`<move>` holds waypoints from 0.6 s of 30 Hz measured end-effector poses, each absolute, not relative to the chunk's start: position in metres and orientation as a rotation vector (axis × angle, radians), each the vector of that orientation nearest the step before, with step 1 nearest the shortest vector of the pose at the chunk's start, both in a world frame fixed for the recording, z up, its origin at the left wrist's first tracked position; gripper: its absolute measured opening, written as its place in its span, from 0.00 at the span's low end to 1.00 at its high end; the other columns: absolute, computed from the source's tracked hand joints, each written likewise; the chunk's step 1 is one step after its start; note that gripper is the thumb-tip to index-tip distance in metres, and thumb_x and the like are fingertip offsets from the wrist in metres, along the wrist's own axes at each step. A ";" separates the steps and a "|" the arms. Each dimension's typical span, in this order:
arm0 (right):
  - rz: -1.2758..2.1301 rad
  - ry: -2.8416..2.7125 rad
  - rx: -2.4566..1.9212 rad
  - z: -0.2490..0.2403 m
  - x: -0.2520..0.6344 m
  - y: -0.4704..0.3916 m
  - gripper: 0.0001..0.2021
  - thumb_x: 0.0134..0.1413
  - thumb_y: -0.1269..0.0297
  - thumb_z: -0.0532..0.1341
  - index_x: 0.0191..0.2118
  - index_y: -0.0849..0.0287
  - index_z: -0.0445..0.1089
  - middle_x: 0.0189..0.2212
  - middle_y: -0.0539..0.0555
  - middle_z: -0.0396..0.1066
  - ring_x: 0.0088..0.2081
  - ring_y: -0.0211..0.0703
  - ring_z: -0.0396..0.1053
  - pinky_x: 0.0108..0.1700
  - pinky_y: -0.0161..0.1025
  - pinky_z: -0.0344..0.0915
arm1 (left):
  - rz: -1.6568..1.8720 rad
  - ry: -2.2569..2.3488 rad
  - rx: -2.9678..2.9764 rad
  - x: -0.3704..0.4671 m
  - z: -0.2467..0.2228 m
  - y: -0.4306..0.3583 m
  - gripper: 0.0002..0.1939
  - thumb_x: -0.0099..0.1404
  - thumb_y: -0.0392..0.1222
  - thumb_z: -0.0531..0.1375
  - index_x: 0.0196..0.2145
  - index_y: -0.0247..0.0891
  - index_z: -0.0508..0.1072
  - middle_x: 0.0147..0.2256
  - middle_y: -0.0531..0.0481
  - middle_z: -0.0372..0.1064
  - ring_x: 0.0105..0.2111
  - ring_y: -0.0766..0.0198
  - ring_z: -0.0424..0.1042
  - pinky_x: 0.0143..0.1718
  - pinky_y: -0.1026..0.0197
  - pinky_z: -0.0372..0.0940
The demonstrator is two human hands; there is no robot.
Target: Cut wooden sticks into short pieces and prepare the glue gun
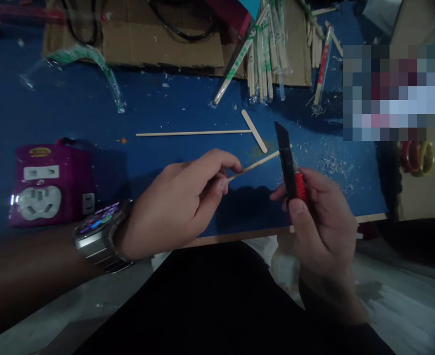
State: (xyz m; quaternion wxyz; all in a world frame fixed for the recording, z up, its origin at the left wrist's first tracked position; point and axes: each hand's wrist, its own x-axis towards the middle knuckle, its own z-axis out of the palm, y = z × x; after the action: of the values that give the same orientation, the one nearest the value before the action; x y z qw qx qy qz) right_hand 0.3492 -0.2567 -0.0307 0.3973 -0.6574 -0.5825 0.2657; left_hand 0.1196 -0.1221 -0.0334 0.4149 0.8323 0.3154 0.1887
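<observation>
A thin wooden stick (260, 162) is pinched between the thumb and fingers of my left hand (191, 197), its far end pointing up and right. My right hand (323, 217) is wrapped around a red and black utility knife (290, 170), whose dark blade points up and overlaps or passes close to the stick's far end; contact cannot be made out. Beyond my hands, a long thin stick (193, 133) lies on the blue table (158, 103), its right end at the middle of a flat, slanted craft stick (254, 130).
A purple power socket block (53, 182) sits at the left. Wrapped chopsticks (265, 64) lie on cardboard (162, 47) at the back. Shavings (334, 167) are scattered to the right, near red and yellow rings (417, 158). The table's near edge (247, 235) runs below my hands.
</observation>
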 end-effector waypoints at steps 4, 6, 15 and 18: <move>0.669 -1.586 -1.792 -0.020 0.352 -0.260 0.25 0.75 0.64 0.60 0.72 0.46 0.66 0.53 0.57 0.79 0.47 0.55 0.79 0.53 0.59 0.79 | 0.489 0.820 2.087 0.119 -0.031 -0.121 0.13 0.77 0.37 0.56 0.55 0.44 0.73 0.40 0.53 0.82 0.36 0.64 0.82 0.34 0.61 0.72; 0.722 -1.616 -1.812 -0.015 0.350 -0.264 0.29 0.74 0.65 0.60 0.76 0.43 0.62 0.58 0.57 0.78 0.50 0.56 0.80 0.51 0.58 0.80 | 0.469 0.828 2.033 0.120 -0.029 -0.122 0.12 0.76 0.37 0.57 0.54 0.44 0.73 0.40 0.52 0.82 0.36 0.64 0.83 0.34 0.62 0.73; 0.749 -1.707 -1.814 -0.008 0.342 -0.270 0.31 0.75 0.66 0.59 0.77 0.37 0.60 0.58 0.54 0.77 0.43 0.52 0.78 0.46 0.54 0.82 | 0.444 0.857 1.981 0.119 -0.026 -0.125 0.10 0.78 0.38 0.57 0.53 0.44 0.74 0.40 0.52 0.83 0.35 0.64 0.83 0.35 0.63 0.76; 0.755 -1.709 -1.821 -0.009 0.341 -0.271 0.31 0.75 0.64 0.59 0.77 0.35 0.59 0.60 0.53 0.76 0.47 0.53 0.79 0.48 0.55 0.82 | 0.450 0.853 1.995 0.119 -0.026 -0.126 0.09 0.78 0.37 0.57 0.53 0.44 0.74 0.40 0.53 0.83 0.35 0.64 0.83 0.34 0.62 0.75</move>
State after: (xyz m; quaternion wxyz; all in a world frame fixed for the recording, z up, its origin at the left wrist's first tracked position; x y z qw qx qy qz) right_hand 0.3411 -0.2705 -0.0090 0.2629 -0.6734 -0.6320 0.2792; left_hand 0.1192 -0.1257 -0.0263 0.4465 0.8057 0.3444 0.1815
